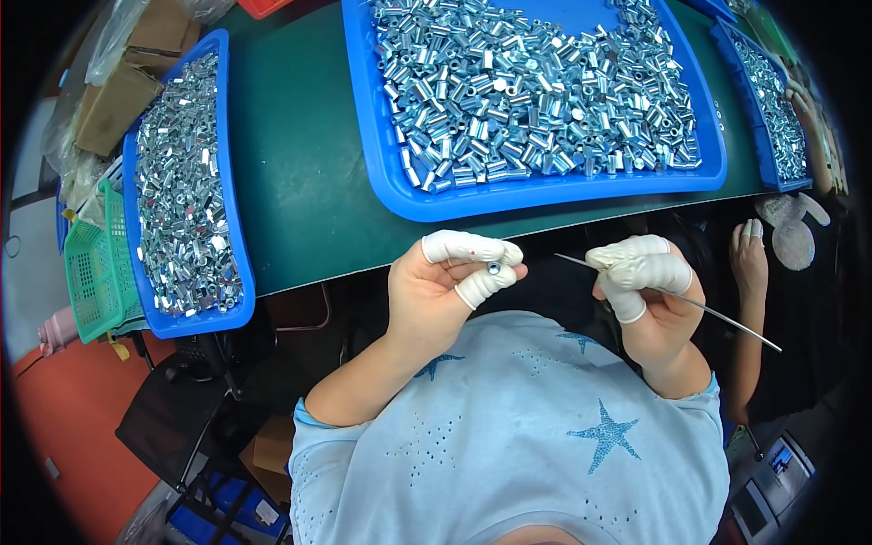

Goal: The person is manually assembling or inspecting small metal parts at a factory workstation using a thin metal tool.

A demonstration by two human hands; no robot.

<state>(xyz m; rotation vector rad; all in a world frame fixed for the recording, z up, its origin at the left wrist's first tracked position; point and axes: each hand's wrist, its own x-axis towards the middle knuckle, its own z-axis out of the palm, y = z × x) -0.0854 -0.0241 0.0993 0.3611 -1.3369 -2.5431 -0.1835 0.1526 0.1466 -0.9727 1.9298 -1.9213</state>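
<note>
My left hand (454, 277), with white finger cots on its thumb and fingers, pinches a small metal sleeve (494, 268) with its round open end showing. To its right, my right hand (649, 286), also in white finger cots, is closed around a thin metal rod (736, 324). The rod's narrow tip points left toward the sleeve and stays apart from it. Both hands hover in front of the table edge, below a large blue tray (436, 207) heaped with similar shiny metal sleeves (545, 100).
On the left stands another blue tray (238, 218) full of small metal parts, beside a green basket (95, 263) and cardboard boxes (118, 113). A third blue tray (761, 136) lies at the far right, near another person's arm (749, 272). The tabletop (291, 145) is green.
</note>
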